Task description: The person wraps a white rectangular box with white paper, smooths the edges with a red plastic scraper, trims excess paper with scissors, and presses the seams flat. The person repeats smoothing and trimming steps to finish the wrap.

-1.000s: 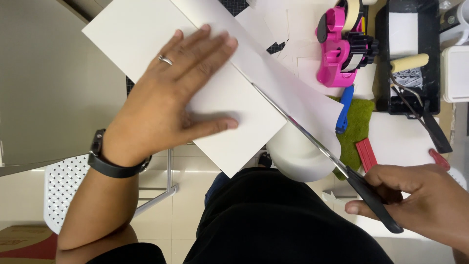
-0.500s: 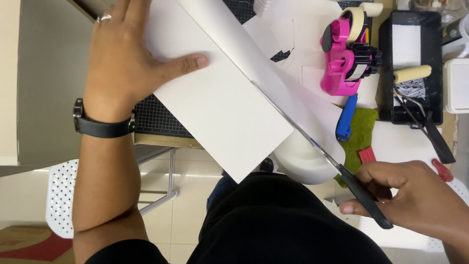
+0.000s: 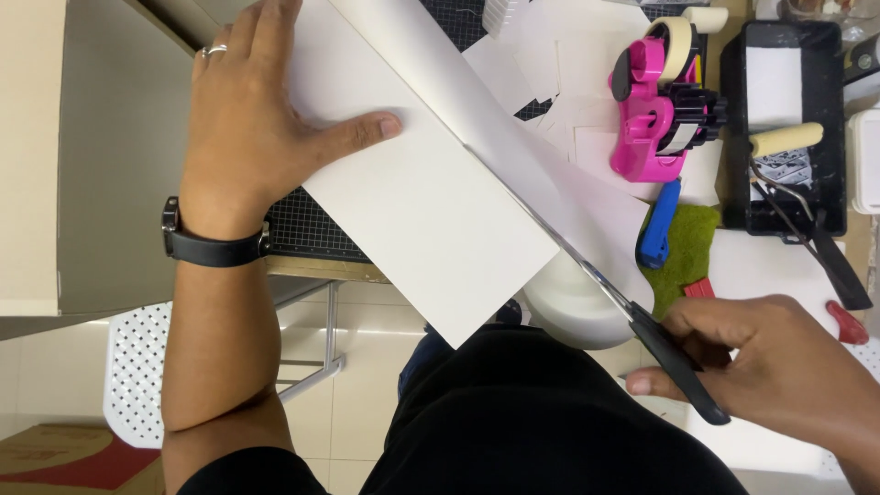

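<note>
Left hand [image 3: 252, 119] flat, fingers spread, pinning sheet [image 3: 431, 211] overhanging tabletop [image 3: 312, 268] edge; right hand [image 3: 779, 367] closed on scissors [image 3: 642, 325] mid-cut; advisable: sheet taut, blades along line.

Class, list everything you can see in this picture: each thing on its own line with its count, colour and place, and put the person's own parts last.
paper sheet: one, white, large, under the left hand, hanging over the desk edge
scissors: one pair, black handles, cutting along the sheet's right side
cutting mat: one, black with grid, under the sheet
tape dispenser: one, pink, upper right
paint tray: one, black, far right
paint roller: one, pale, lying in the tray
chair: one, white, dotted, lower left
wristwatch: one, black, left wrist
ring: one, silver, left hand
left hand: flat on the sheet
right hand: holding the scissors
</note>
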